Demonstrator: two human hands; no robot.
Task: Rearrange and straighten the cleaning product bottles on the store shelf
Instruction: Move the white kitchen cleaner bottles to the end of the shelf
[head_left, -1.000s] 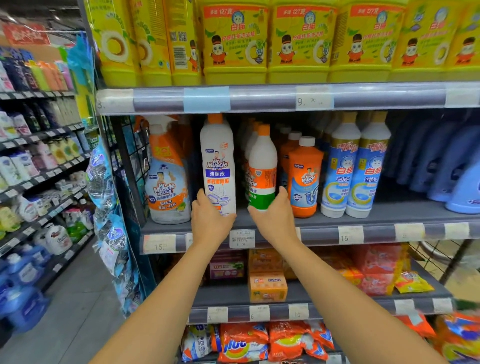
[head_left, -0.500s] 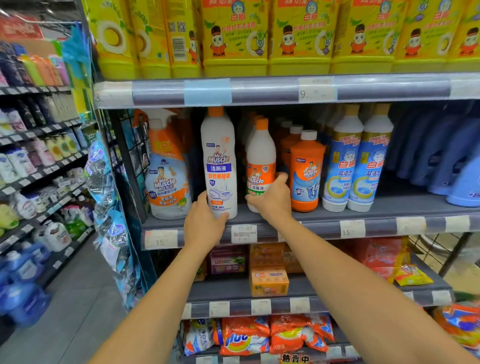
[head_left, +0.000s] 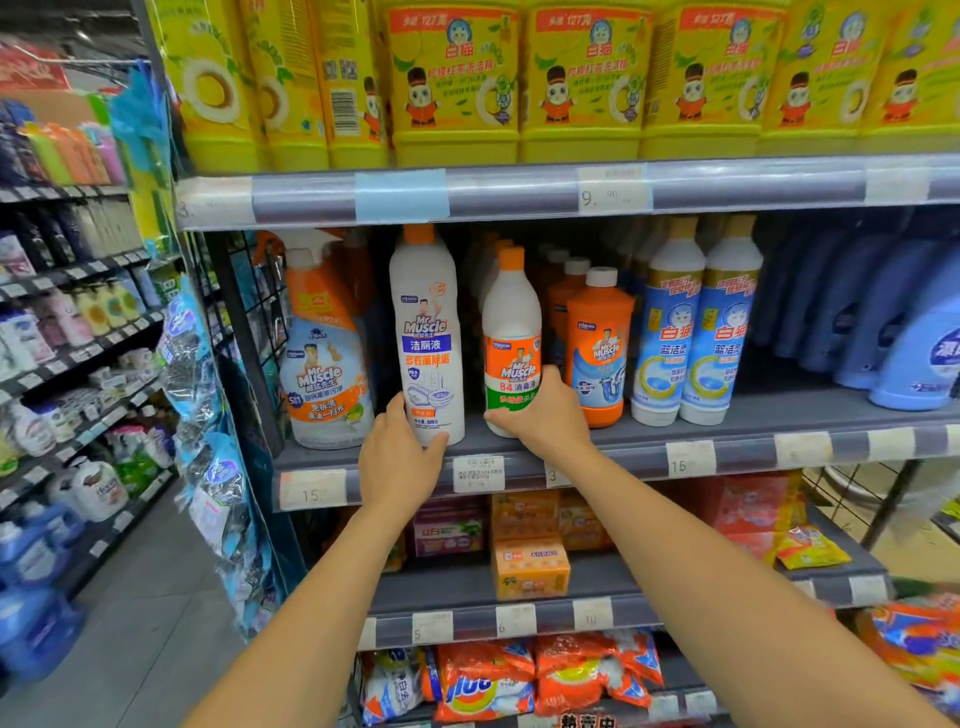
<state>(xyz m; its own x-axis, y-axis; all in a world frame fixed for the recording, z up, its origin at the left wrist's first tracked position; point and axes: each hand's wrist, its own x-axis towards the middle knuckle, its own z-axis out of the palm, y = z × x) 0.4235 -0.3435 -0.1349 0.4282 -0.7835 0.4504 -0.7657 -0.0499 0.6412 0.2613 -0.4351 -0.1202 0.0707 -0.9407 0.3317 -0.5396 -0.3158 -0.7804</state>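
Note:
On the middle shelf (head_left: 753, 447) stands a tall white Mr Muscle toilet cleaner bottle (head_left: 427, 332) with an orange cap. My left hand (head_left: 400, 457) grips its base from the front. Right of it is a shorter white 84 disinfectant bottle (head_left: 511, 332) with an orange and green label; my right hand (head_left: 545, 410) wraps around its lower part. Its label faces forward. More white bottles stand behind it in a row, mostly hidden.
A spray bottle (head_left: 324, 358) stands left of the tall bottle. An orange drain cleaner bottle (head_left: 600, 343) and two blue-label bottles (head_left: 696, 322) stand to the right, then blue jugs (head_left: 914, 343). Yellow packs (head_left: 576, 83) fill the upper shelf. Soap boxes (head_left: 530, 569) sit below.
My right hand has turned the 84 disinfectant bottle so its label faces front, and shifted from its front to its right side. My left hand stays on the tall bottle's base.

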